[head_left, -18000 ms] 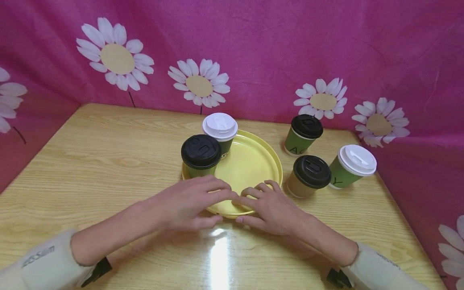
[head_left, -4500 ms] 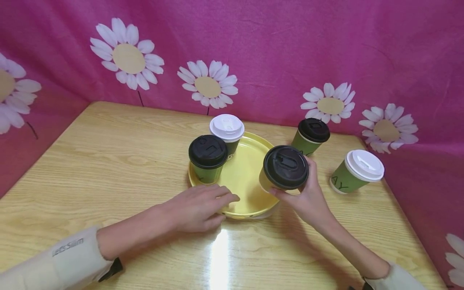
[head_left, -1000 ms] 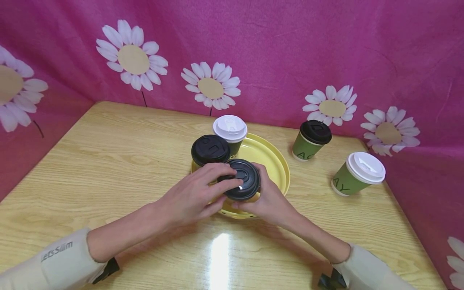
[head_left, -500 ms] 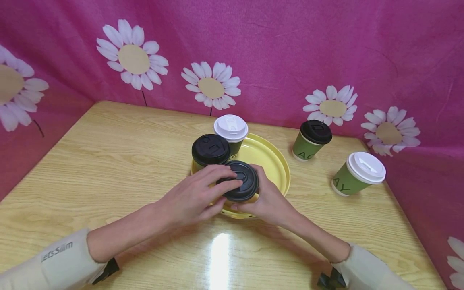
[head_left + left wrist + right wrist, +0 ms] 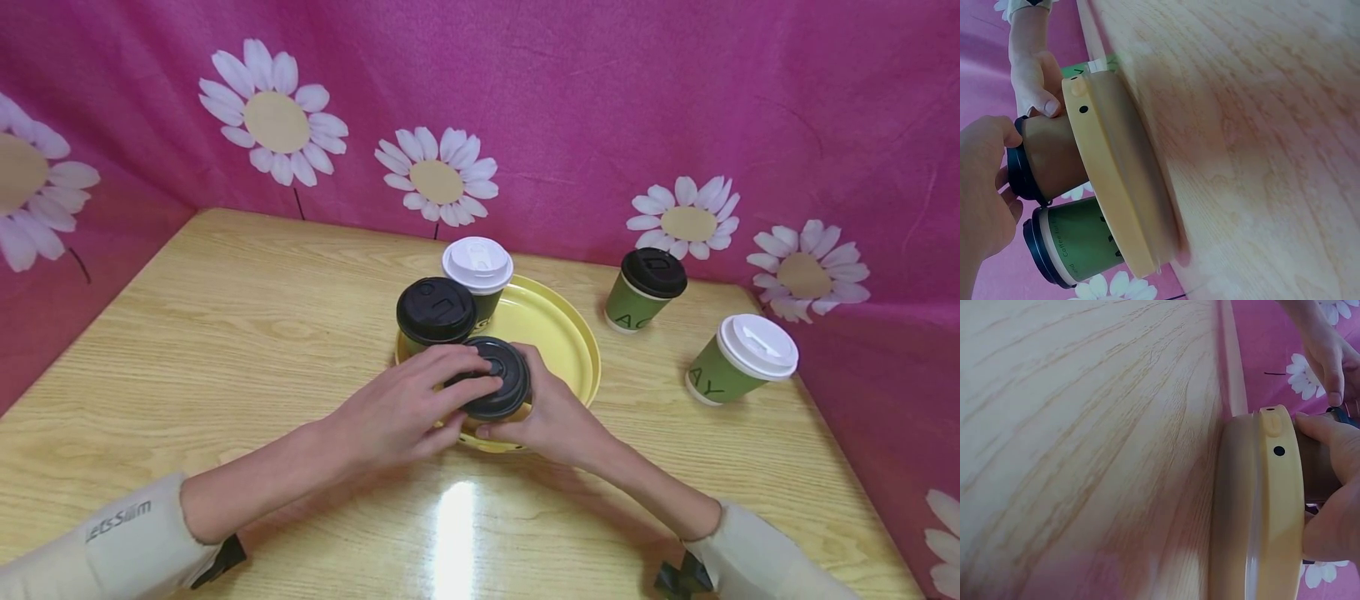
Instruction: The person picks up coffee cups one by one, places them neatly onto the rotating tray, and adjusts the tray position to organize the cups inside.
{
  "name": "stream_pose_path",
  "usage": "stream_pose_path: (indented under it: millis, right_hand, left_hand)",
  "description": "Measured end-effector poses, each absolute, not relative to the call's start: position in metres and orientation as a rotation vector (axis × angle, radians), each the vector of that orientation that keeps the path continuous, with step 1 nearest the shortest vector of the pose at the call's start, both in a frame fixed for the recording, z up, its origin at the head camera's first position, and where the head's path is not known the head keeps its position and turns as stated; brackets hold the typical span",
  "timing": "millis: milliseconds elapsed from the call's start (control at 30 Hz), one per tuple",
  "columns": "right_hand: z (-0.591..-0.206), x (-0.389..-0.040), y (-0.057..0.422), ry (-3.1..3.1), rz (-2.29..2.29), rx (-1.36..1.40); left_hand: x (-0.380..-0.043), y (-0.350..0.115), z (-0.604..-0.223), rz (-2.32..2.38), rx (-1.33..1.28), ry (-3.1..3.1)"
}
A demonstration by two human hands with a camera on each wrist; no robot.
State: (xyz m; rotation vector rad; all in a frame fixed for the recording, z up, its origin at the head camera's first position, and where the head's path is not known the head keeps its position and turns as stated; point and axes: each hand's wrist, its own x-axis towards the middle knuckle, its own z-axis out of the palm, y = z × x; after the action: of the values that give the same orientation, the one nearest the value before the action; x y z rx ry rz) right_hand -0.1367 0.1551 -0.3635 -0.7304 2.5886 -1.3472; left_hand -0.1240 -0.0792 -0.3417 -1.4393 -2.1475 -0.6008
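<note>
A black-lidded green cup (image 5: 437,312) and white-lidded dark cup (image 5: 478,273) stand, tapered, on a smooth round yellow tray (image 5: 558,337); two green cups (image 5: 637,303) stand farther right. The glossy wood-grained counter (image 5: 225,317) meets pink daisy-printed cloth (image 5: 562,100). Over the tray, the left hand (image 5: 401,408) grips the brown cup (image 5: 1054,153) by its lid, the right hand (image 5: 558,417) its side.

Bright, even light fills the head view, where a white streak of glare (image 5: 455,540) burns on the table (image 5: 247,308) at lower center and soft shadows lie to either side. Wide-angle distortion tips a white-lidded cup (image 5: 738,360) outward at right. Both wrist views run dimmer and hazier, the wood grain smeared, with a brownish shadow beside the yellow tray (image 5: 1107,175); a pinkish cast tints the lower left of the right wrist frame.
</note>
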Motion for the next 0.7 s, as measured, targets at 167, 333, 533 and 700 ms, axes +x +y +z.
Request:
stream_pose_path:
  millis: [167,333,533,700]
  right_hand:
    - [-0.3637,-0.1371,0.1549,2.578,-1.335,-0.719]
    - [-0.3637,-0.1372,0.1549,2.583,-1.326,-0.721]
    - [-0.3647,-0.1375,0.1549,2.581,-1.327,-0.714]
    - [-0.3649,-0.1374,0.1549,2.591,-1.313,-0.718]
  left_hand:
    - [-0.1245,-0.0791,-0.3421,-0.598,-1.444,-2.16]
    - [-0.1232,-0.0781,-0.3413,-0.579,-1.433,-2.2]
    - [-0.1234,-0.0769,-0.3424,-0.579,-1.445,-2.198]
    - [-0.1247,-0.0753,-0.3431,-0.587,-1.452,-2.182]
